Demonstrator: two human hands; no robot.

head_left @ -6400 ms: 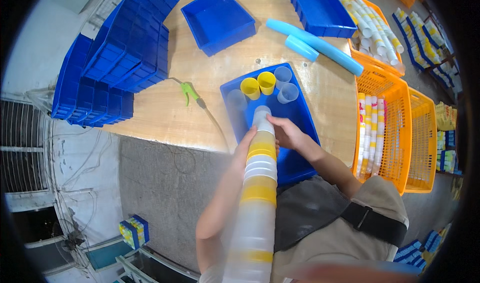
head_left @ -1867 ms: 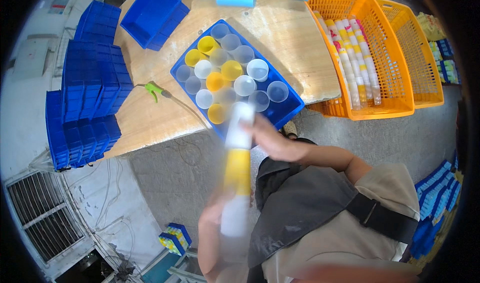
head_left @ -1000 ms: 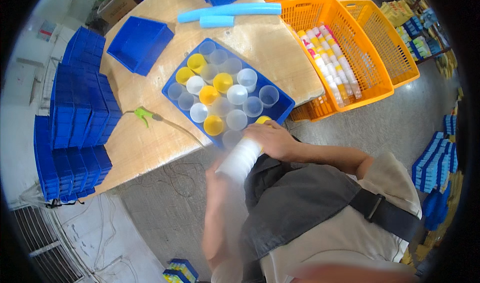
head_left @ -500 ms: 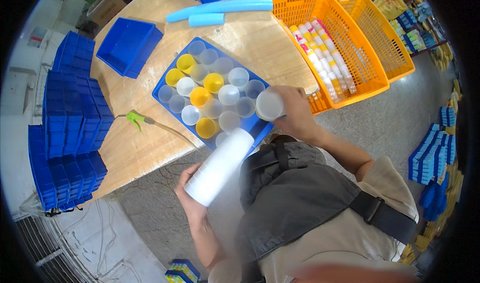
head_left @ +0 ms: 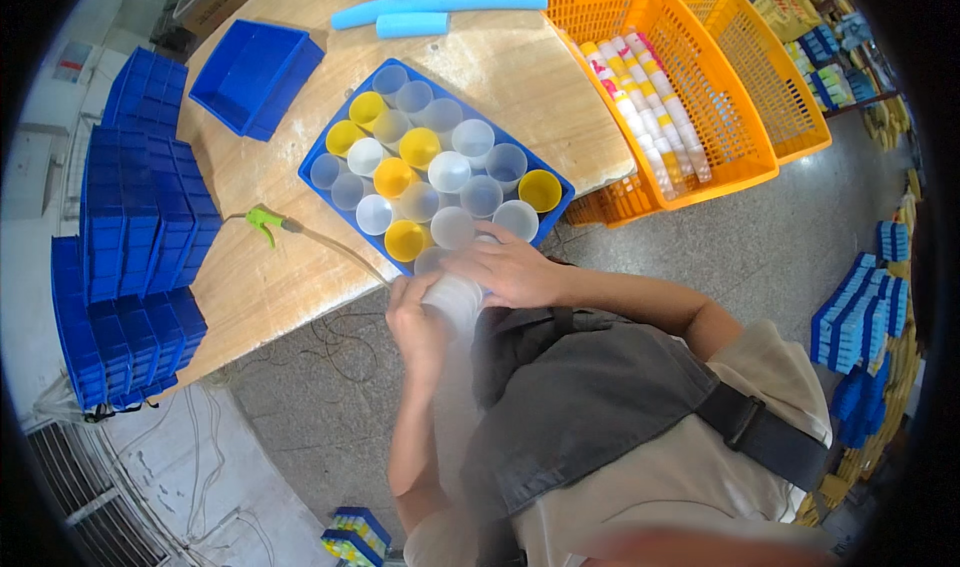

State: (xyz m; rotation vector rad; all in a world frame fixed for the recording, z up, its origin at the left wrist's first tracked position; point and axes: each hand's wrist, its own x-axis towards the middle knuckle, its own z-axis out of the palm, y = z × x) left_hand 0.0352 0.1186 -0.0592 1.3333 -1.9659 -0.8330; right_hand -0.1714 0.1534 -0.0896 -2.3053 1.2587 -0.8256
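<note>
In front of me a blue plastic bin (head_left: 432,94) on the table edge holds rows of upright plastic cups, some frosted white, others yellow (head_left: 420,148). My left hand (head_left: 414,329) is wrapped round a stack of frosted white cups (head_left: 455,302) just off the bin's near side. Over the upper end of that stack lies my right hand (head_left: 508,272), its fingers bent against the cups and partly hiding them. A frosted cup (head_left: 515,221) stands in the bin beyond the right hand, beside a yellow cup (head_left: 540,191) at the right corner.
Blue bins (head_left: 125,222) are stacked at the left; another blue bin (head_left: 245,82) lies on the wooden table (head_left: 265,307). A green air gun (head_left: 264,222) has its hose running toward my left hand. Light-blue tubes (head_left: 440,10) lie behind. Orange crates (head_left: 735,152) stand at the right, one holding stacked cups.
My right hand has let go of a frosted cup near the bin's right corner and moved left onto the stack. My left hand has brought the stack up closer to the bin.
</note>
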